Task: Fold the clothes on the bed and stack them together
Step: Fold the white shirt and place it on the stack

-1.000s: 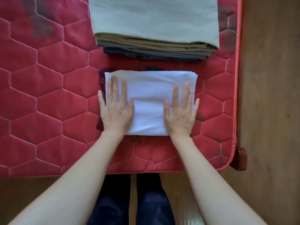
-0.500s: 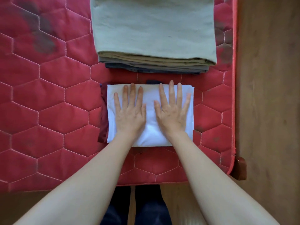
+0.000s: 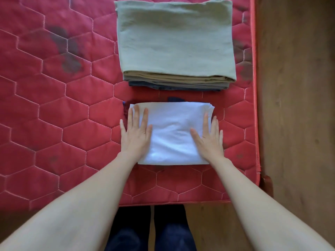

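A folded white garment [image 3: 172, 131] lies on the red quilted bed [image 3: 63, 115] near its front right corner. My left hand [image 3: 136, 132] presses flat on the garment's left edge, fingers straight. My right hand [image 3: 208, 136] lies flat on its right edge, fingers straight. A dark fabric edge [image 3: 175, 99] peeks out from under the white garment at its far side. Beyond it sits a stack of folded clothes [image 3: 174, 42]: a grey-green piece on top, tan and dark blue layers [image 3: 174, 84] below.
The bed's right edge [image 3: 254, 87] borders a wooden floor [image 3: 297, 87]. A wooden bed leg [image 3: 268, 185] shows at the front right corner. My legs in dark trousers [image 3: 150, 230] stand at the bed's front edge. Dark stains [image 3: 68, 51] mark the cover left of the stack.
Both hands have slid apart from the middle of the white garment to its left and right edges. The camera view has shifted, showing more of the stack.
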